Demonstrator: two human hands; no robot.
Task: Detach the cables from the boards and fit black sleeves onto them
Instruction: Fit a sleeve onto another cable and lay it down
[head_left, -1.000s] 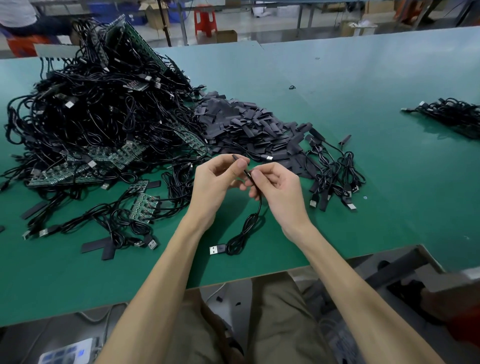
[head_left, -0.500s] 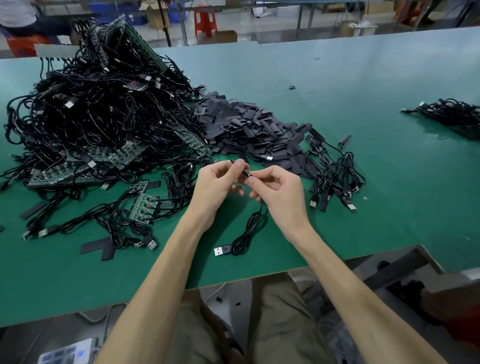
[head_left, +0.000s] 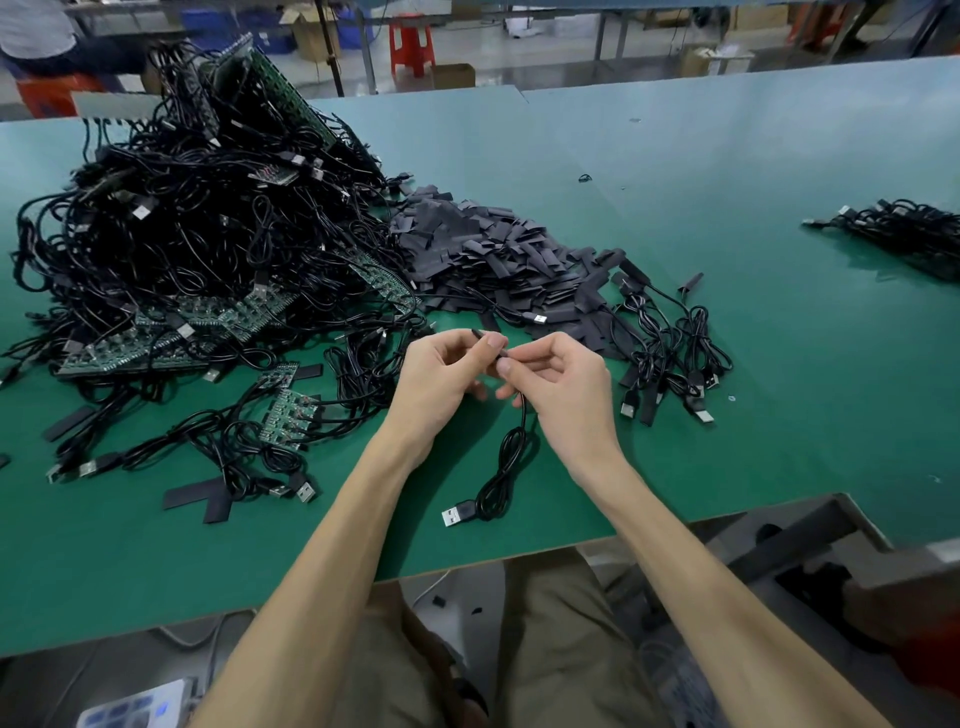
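Note:
My left hand (head_left: 441, 379) pinches a short black sleeve (head_left: 480, 335) between thumb and fingers. Close beside it, my right hand (head_left: 563, 384) pinches the upper end of a black cable (head_left: 501, 478). The cable hangs down from my right fingers in a loose coil, and its USB plug (head_left: 457, 514) lies on the green table near the front edge. Where sleeve and cable end meet is hidden by my fingertips. A heap of loose black sleeves (head_left: 493, 260) lies just beyond my hands. A big tangle of cables on green boards (head_left: 208, 244) fills the left.
Several sleeved cables (head_left: 670, 353) lie right of my hands. Another cable bundle (head_left: 904, 234) sits at the far right. A small board with cables (head_left: 288, 410) and loose sleeves (head_left: 200, 499) lie at the left front. The table edge (head_left: 623, 535) runs close below my wrists.
Both hands have drifted slightly lower and closer together. The hanging cable has slid a little toward the front edge with them.

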